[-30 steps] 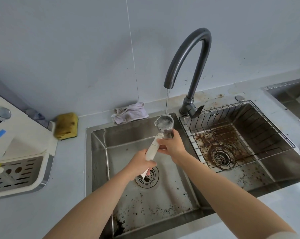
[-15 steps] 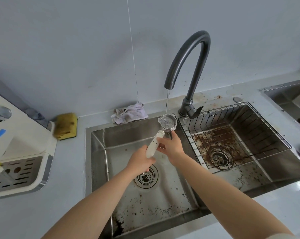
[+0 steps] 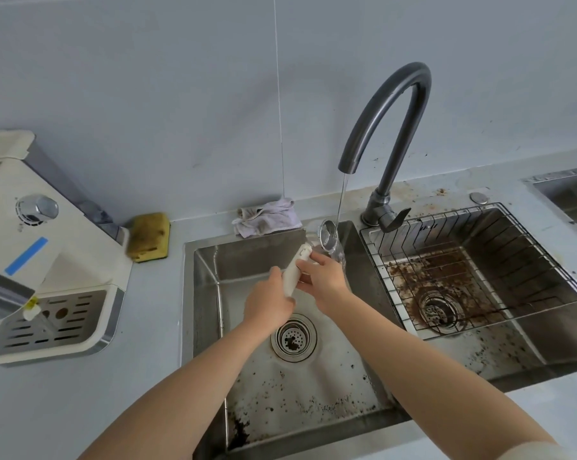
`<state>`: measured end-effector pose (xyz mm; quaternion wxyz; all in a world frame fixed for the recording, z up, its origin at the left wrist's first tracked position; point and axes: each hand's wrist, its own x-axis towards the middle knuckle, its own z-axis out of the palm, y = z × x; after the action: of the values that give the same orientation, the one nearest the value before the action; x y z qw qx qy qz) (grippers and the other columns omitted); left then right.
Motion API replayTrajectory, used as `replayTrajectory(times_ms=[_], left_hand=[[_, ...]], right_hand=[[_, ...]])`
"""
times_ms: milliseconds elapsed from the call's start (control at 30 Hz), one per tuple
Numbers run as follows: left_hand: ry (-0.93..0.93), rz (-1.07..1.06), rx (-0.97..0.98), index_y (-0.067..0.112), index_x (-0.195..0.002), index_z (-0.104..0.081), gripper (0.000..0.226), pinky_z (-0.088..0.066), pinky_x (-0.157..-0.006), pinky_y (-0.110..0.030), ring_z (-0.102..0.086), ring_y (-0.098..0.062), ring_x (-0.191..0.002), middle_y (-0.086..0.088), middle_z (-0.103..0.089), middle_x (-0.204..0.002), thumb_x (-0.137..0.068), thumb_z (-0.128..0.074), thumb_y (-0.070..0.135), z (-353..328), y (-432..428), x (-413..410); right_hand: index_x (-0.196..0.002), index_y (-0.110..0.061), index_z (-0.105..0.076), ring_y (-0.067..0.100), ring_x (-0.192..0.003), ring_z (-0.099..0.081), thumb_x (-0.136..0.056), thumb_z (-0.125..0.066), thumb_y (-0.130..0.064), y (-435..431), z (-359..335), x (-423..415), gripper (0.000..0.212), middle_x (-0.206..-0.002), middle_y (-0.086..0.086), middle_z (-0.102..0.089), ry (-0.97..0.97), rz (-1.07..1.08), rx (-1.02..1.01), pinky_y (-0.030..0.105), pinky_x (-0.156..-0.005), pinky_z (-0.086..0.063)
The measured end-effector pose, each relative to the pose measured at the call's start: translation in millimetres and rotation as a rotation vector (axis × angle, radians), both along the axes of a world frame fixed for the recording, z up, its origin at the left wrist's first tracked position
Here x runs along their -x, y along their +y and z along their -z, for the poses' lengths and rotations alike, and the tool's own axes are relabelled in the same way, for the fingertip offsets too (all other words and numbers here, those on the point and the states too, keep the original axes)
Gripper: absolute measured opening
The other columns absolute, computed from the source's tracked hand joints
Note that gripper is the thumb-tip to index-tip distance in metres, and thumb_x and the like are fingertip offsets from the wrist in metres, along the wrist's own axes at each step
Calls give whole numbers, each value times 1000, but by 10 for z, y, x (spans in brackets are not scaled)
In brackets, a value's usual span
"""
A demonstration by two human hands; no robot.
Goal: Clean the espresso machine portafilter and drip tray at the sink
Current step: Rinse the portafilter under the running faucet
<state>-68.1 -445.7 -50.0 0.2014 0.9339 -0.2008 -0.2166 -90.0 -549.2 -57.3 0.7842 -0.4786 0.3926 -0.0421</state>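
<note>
Your left hand (image 3: 269,305) curls round the lower end of the white-handled steel portafilter (image 3: 294,271), and your right hand (image 3: 323,281) grips the handle's neck just above it. The round, shiny basket (image 3: 328,236) is tipped on edge beyond your right hand, under the thin stream (image 3: 340,200) from the dark curved faucet (image 3: 391,127). Rotate the handle slowly so water sweeps the smooth inner wall. The slotted grey drip tray (image 3: 67,330) sits well left of your left hand.
</note>
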Motion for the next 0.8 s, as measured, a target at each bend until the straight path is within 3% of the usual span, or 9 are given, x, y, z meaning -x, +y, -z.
replayTrajectory(times_ms=[200,300,367,433,467,567,667,800], left_hand=[[-349,120,-227,6,-117,-37,27,-36,-62,-33,-63,-34,-95,-14,-60,-109,-91,-46,7,-105,13,9],[-388,160,-305,5,-124,-35,33,-35,-63,-32,-63,-33,-99,-13,-58,-113,-92,-43,6,-147,-10,47],[-435,144,-308,3,-118,-44,34,-36,-57,-30,-67,-30,-87,-13,-62,-102,-87,-54,7,-161,-10,67],[-516,143,-310,3,-97,-59,39,-35,-42,-26,-68,-24,-57,-11,-66,-75,-64,-78,10,-219,-12,71],[-532,149,-313,2,-97,-59,39,-36,-42,-25,-68,-25,-58,-12,-66,-75,-64,-78,8,-225,-5,78],[-360,181,-276,4,-119,-40,28,-39,-62,-31,-65,-31,-95,-14,-61,-109,-92,-45,5,-140,2,105],[-219,96,-143,5,-113,-39,28,-40,-64,-34,-62,-32,-98,-14,-62,-110,-90,-53,13,-74,6,72],[181,-47,145,7,-117,-43,43,-46,-64,-31,-65,-31,-88,-13,-62,-111,-81,-64,16,-51,31,20]], right_hand=[[-110,0,-56,22,-71,-60,-90,-51,4,2,-70,-52,21,-86,12,-60,-66,-17,-53,33,-74,-52],[-105,-2,-56,22,-71,-60,-90,-50,3,1,-96,-53,17,-82,12,-60,-78,-23,-61,33,-73,-52],[-104,-1,-55,22,-69,-59,-91,-49,3,5,-112,-40,15,-80,12,-59,-79,-29,-63,32,-69,-53],[-104,-1,-54,21,-68,-59,-91,-49,2,8,-117,-26,15,-80,12,-59,-68,-30,-69,31,-66,-53],[-105,-1,-54,21,-68,-58,-91,-49,2,10,-120,-19,15,-80,12,-59,-62,-29,-71,30,-66,-53],[-109,0,-55,20,-67,-59,-91,-50,1,17,-113,-12,19,-80,11,-59,-29,-29,-49,30,-66,-53],[-115,1,-56,19,-67,-59,-91,-52,-1,22,-112,8,25,-80,8,-59,19,-36,11,29,-67,-53],[-108,-11,-52,18,-67,-58,-90,-54,-2,33,-127,55,20,-79,5,-57,36,-16,36,31,-70,-52]])
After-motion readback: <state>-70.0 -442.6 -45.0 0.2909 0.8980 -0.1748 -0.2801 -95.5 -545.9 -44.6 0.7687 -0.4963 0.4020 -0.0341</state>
